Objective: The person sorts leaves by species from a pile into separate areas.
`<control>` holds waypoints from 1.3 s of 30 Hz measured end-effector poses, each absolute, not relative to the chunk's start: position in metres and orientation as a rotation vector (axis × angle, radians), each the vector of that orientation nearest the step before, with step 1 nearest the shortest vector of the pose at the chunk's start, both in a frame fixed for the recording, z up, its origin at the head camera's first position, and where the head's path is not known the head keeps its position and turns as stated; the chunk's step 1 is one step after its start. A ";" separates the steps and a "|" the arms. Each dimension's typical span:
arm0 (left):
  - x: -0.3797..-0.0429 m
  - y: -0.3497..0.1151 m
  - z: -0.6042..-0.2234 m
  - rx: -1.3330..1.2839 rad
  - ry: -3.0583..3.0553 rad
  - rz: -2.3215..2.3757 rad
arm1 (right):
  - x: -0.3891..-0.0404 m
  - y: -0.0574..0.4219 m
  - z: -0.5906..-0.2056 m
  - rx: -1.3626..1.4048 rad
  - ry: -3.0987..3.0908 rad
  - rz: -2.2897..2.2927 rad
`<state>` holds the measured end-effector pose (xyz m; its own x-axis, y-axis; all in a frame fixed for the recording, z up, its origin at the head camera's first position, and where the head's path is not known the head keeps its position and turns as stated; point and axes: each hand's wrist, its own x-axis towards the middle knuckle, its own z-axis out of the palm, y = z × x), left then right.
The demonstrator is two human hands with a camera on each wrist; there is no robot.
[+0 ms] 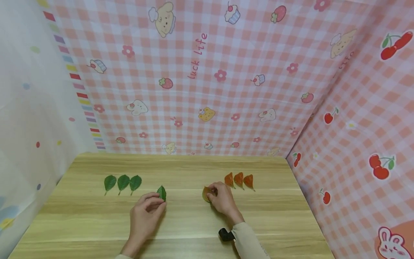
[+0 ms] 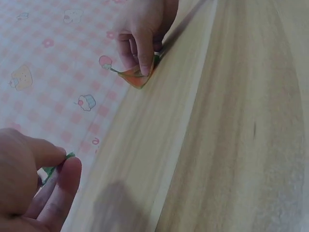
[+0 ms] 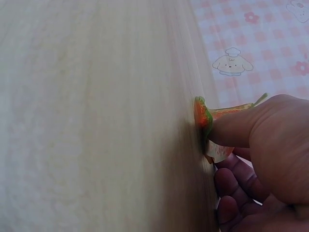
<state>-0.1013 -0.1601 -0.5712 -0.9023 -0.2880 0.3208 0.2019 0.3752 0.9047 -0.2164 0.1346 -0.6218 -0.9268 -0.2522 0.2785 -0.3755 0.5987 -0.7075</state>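
Note:
My left hand [image 1: 146,216] pinches a green leaf [image 1: 162,193] between thumb and fingers, over the table's middle left. In the left wrist view most of that leaf hides behind the fingertips. My right hand [image 1: 222,200] pinches a yellowish-orange leaf [image 1: 205,194] near the table's centre. The right wrist view shows this leaf [image 3: 201,116] curled, with orange patches, a green edge and a stem, close to the tabletop. Three green leaves, the middle one [image 1: 123,182] among them, lie in a row at the left. Three orange-red leaves, one in the middle [image 1: 238,180], lie in a row at the right.
The wooden table [image 1: 181,172] meets a pink checked cloth [image 1: 194,133] at its back edge. More patterned cloth [image 1: 349,151] stands along the right side, and a pale dotted cloth [image 1: 42,118] along the left. A black device [image 1: 225,235] sits by the right wrist.

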 end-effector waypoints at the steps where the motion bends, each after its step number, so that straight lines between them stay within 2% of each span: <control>1: -0.101 -0.160 -0.572 0.073 -2.200 -1.530 | -0.218 0.134 -0.624 0.514 -2.670 1.239; 8: -0.100 -0.164 -0.571 0.129 -2.203 -1.496 | -0.202 0.129 -0.589 0.492 -2.765 1.241; 12: -0.101 -0.168 -0.572 0.130 -2.226 -1.445 | -0.199 0.127 -0.582 0.483 -2.787 1.222; 20: -0.110 -0.189 -0.579 0.088 -2.313 -1.200 | -0.198 0.128 -0.585 0.558 -2.727 1.191; 27: -0.122 -0.207 -0.580 0.111 -2.379 -1.091 | -0.198 0.127 -0.581 0.485 -2.793 1.203; 39: -0.142 -0.217 -0.582 0.059 -2.424 -0.949 | -0.209 0.135 -0.609 0.632 -2.643 1.209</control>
<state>-0.1418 -0.2173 -0.5820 -0.8580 -0.2257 0.4614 0.1477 0.7520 0.6424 -0.2087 0.1353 -0.6088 -0.8964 -0.3072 0.3195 -0.4426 0.5823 -0.6819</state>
